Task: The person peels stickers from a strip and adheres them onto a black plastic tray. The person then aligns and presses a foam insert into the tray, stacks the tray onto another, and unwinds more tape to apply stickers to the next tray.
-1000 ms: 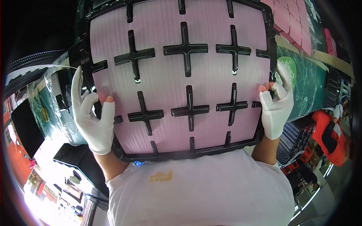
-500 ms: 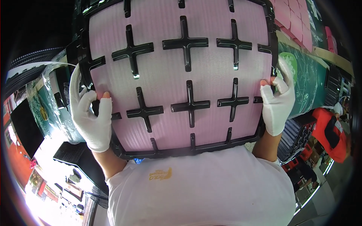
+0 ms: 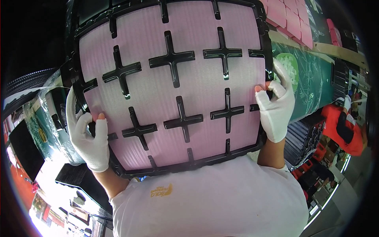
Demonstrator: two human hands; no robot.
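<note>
A worker in white gloves holds a large black tray (image 3: pixel 173 59) up close before the chest; it fills the upper and middle of the frame, its grid of cross-shaped ribs laid over a pink foam sheet (image 3: pixel 197 98). The left hand (image 3: pixel 89 136), at the lower left of the frame, is closed around the tray's left rim with the bare-tipped thumb pressed on the pink face. The right hand (image 3: pixel 276 104), at the middle right, pinches the opposite rim between thumb and forefinger, the remaining fingers curled behind the edge.

Carrying such a wide, shallow piece well looks to be a matter of balance — both grips should sit at about the same height on opposite rims, and here the left sits a little lower than the right, so the tray tilts. Keeping the thumbs flat on the foam would likely stop the sheet from slipping out of the ribs. The tray blocks much of the view ahead — slow, level handling seems wise.

At the right edge, wrapped green rolls (image 3: pixel 312 75) and a person in orange (image 3: pixel 343 126) are visible.
</note>
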